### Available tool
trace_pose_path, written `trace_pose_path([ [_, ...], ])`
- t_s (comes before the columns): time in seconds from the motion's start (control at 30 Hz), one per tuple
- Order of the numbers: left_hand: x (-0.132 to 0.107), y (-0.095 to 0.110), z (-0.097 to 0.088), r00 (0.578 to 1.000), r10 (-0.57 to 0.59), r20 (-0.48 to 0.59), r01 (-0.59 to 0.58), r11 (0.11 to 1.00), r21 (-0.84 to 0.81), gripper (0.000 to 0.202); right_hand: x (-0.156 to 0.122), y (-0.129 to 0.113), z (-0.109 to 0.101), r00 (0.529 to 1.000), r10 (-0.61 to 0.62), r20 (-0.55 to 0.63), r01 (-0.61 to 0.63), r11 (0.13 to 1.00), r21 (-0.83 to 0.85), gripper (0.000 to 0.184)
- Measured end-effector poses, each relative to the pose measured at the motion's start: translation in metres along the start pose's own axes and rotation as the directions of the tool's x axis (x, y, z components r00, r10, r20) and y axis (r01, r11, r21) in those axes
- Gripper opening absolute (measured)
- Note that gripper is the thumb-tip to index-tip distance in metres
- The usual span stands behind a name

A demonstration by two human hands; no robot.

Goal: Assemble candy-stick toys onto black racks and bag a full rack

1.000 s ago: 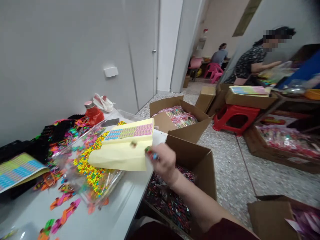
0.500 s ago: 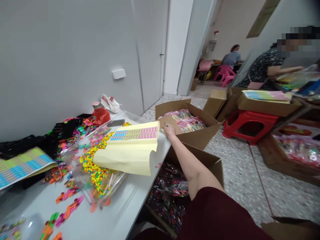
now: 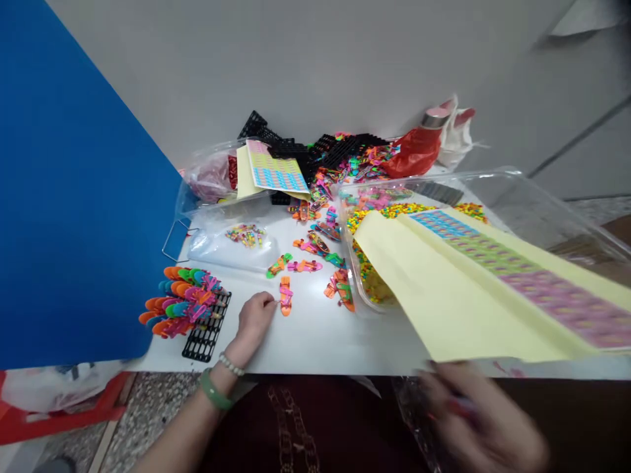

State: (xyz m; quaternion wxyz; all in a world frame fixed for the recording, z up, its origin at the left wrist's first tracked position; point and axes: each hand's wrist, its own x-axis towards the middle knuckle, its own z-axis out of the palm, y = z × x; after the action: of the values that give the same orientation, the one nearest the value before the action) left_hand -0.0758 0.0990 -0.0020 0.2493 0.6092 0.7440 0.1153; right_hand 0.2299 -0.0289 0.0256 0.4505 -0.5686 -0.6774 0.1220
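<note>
My left hand [image 3: 254,322], wearing beads and a green bangle, rests on the table with fingers curled. Its fingertips are right beside a small orange and pink toy skateboard [image 3: 285,299]; whether they pinch anything is hidden. My right hand [image 3: 480,420] is smeared by motion below the table's front edge. A small reddish and dark thing shows among its fingers, too blurred to name. To the left stand several colourful toy skateboards [image 3: 180,302] in a black plastic rack [image 3: 203,338]. More toy skateboards [image 3: 304,266] lie loose at the middle.
A clear plastic bin [image 3: 362,299] of yellow beads [image 3: 377,276] stands at right, with a sticker sheet [image 3: 419,295] across it. Behind are black racks [image 3: 340,151], another sticker sheet [image 3: 279,171] and a red bag [image 3: 417,151]. A blue panel [image 3: 73,197] borders the left.
The view has swung left from the boxes and floor to the table. My right hand has come back from beyond the table's right end. My left hand is now in view.
</note>
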Motion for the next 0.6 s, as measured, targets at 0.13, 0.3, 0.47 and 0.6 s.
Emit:
trace_pose_path([
  [0.13, -0.003, 0.018, 0.008, 1.0, -0.012, -0.014, 0.014, 0.985, 0.175, 0.03, 0.01, -0.037, 0.071, 0.909, -0.09, 0.408, 0.036, 0.99, 0.138, 0.013],
  [0.3, -0.003, 0.02, 0.013, 0.998, 0.057, -0.009, -0.052, 0.957, 0.285, 0.018, 0.042, -0.03, 0.132, 0.699, 0.297, 0.65, -0.394, 0.919, 0.004, 0.027],
  [0.47, -0.006, -0.002, 0.007, 0.997, 0.02, 0.08, -0.004, 0.981, -0.195, 0.01, 0.066, -0.018, 0.145, 0.687, 0.275, 0.672, -0.449, 0.889, 0.095, 0.036],
  [0.6, -0.019, -0.014, -0.004, 0.925, 0.002, 0.38, 0.249, 0.753, -0.609, 0.015, 0.075, -0.017, 0.157, 0.721, 0.305, 0.623, -0.535, 0.815, 0.22, 0.035],
])
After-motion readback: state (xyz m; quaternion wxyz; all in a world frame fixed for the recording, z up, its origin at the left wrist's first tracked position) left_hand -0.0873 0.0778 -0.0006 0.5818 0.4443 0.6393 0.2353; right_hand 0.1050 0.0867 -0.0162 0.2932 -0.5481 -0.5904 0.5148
